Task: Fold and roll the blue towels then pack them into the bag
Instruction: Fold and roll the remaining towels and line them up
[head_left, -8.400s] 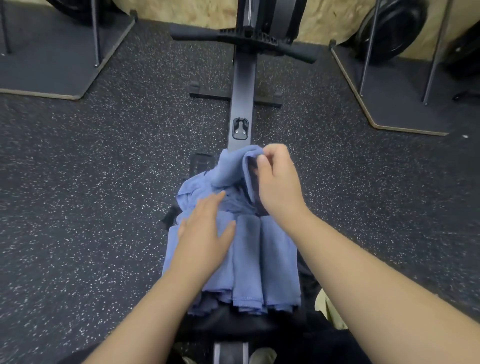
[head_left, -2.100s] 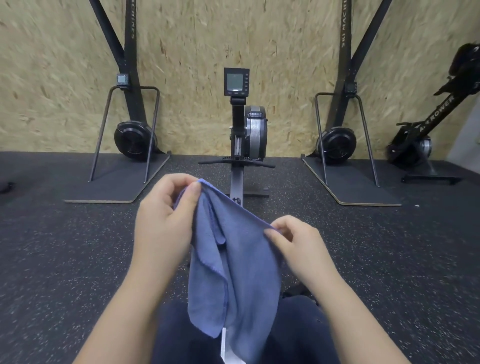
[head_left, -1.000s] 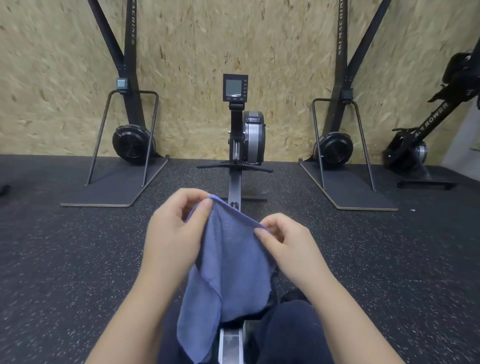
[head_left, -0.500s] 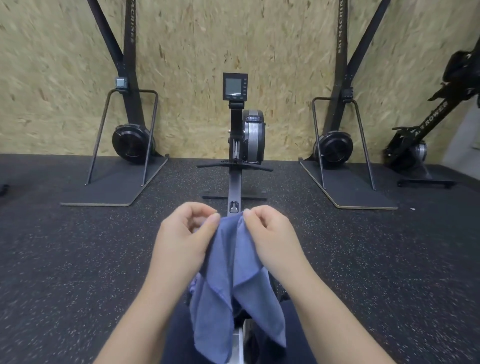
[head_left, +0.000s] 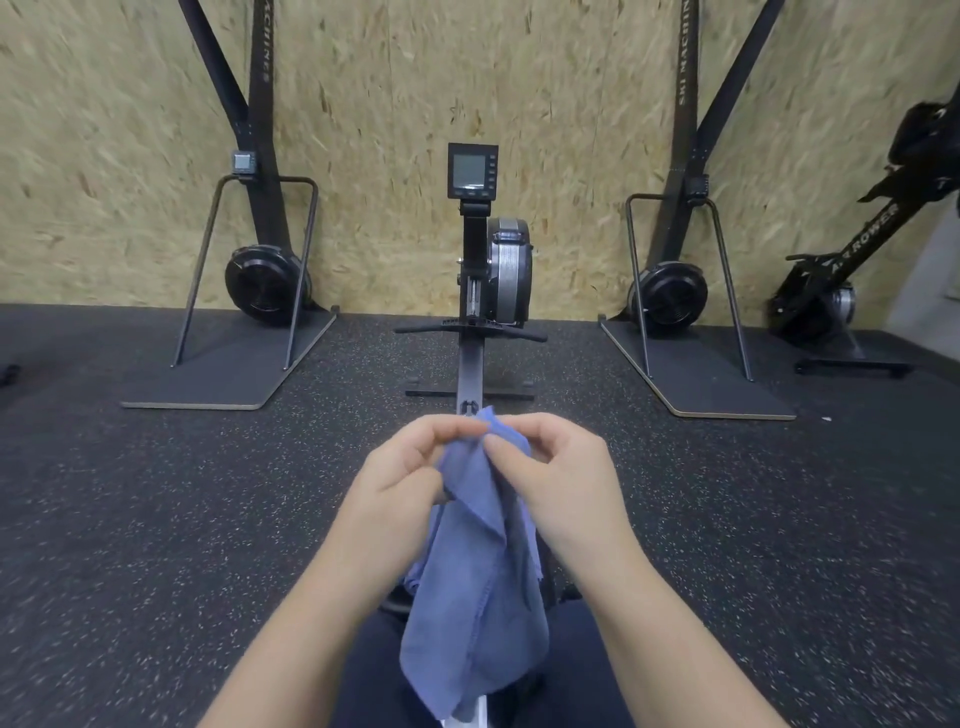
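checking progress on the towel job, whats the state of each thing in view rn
towel: held up by its top edge, halves brought together, hanging loose, not rolled
left hand: pinches the towel's top
right hand: pinches the towel's top beside the left
rower monitor: screen looks blank
rower handle: docked, untouched
bag: not in view

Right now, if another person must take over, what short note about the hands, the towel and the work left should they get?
Left hand: pinches the top edge of the blue towel.
Right hand: pinches the same top edge, close beside the left.
Towel: hangs down in loose folds over the lap, above the rowing machine rail.
Done: the top corners are brought together, a first fold.
Left: finish folding, roll it, pack it. No bag or other towels are in view.
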